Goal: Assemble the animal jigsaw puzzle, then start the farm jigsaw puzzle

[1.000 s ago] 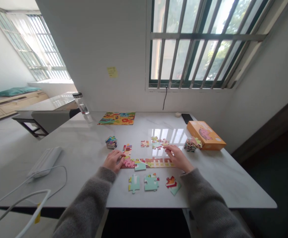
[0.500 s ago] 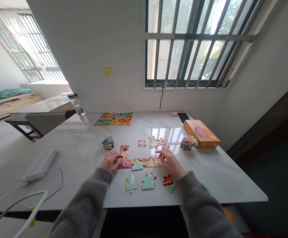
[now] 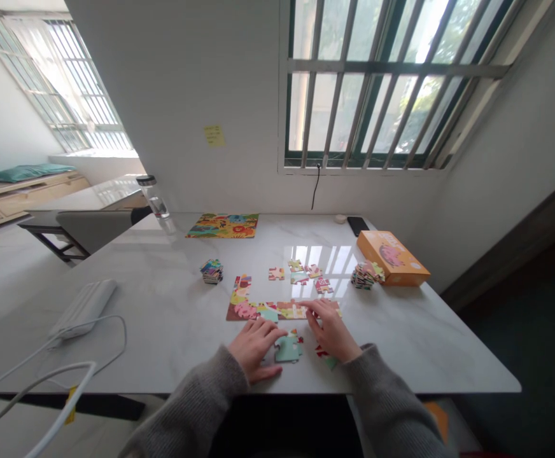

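My left hand [image 3: 258,350] lies palm down near the front of the table, fingers spread, over a pale green puzzle piece that it nearly hides. Just right of its fingertips is another pale green puzzle piece [image 3: 289,350]. An L-shaped run of joined puzzle pieces [image 3: 242,296] stretches along the table, with a pale green piece [image 3: 268,315] on its lower row. My right hand [image 3: 330,327] rests on the right part of that row, index finger extended and the others loosely bent, with nothing visible in it. Below its palm, red and green pieces [image 3: 329,360] are partly covered.
Several loose puzzle pieces [image 3: 299,277] lie beyond the row. Stacks of pieces stand at left [image 3: 211,271] and right [image 3: 366,276], the latter beside an orange box [image 3: 393,257]. A picture sheet [image 3: 223,226], bottle [image 3: 153,197], phone [image 3: 358,225] and power strip [image 3: 84,312] are farther out.
My left hand has moved from the left end of the joined row towards me and to the right, onto the pale green piece. My right hand stays on the row. The view has shifted slightly.
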{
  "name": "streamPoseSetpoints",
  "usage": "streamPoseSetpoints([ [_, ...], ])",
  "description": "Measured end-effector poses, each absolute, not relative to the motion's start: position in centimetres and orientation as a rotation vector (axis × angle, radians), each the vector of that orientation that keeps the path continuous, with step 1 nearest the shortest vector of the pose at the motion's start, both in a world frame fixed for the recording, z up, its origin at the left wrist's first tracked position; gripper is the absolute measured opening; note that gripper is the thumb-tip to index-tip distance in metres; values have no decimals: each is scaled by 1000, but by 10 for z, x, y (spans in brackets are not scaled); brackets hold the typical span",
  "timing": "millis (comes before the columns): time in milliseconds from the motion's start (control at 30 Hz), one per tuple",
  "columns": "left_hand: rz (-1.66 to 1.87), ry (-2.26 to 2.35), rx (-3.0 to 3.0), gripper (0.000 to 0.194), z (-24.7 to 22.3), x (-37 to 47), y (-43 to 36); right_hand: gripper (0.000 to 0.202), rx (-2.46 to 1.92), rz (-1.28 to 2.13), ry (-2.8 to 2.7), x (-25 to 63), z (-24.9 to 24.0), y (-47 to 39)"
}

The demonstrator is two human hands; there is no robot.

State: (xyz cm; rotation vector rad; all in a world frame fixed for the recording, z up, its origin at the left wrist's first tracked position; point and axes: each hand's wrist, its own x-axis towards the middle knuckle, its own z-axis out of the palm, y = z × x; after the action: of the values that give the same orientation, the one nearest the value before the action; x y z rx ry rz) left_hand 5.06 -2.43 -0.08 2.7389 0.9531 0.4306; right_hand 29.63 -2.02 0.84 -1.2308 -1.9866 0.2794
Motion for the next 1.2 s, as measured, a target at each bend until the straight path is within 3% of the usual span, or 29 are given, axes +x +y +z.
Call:
streamPoseSetpoints([
  [500,682,1077,2659,37,2,3,-20,24,-1223,272,-2096,304,5,-32],
  [733,631,1066,2667,27,-7,14,-27,52,-1109,445,-2381,294,14,-50],
  [1033,606,1031,2651,24,-5,19,-28,73,-1179,615,-2293,301,9,-48],
  [1100,596,1013,2662,23,-5,23,-29,67,-1201,622,-2221,301,6,-49],
  [1200,575,991,2683,21,-6,30,-28,37,-1268,647,-2067,302,1,-50],
])
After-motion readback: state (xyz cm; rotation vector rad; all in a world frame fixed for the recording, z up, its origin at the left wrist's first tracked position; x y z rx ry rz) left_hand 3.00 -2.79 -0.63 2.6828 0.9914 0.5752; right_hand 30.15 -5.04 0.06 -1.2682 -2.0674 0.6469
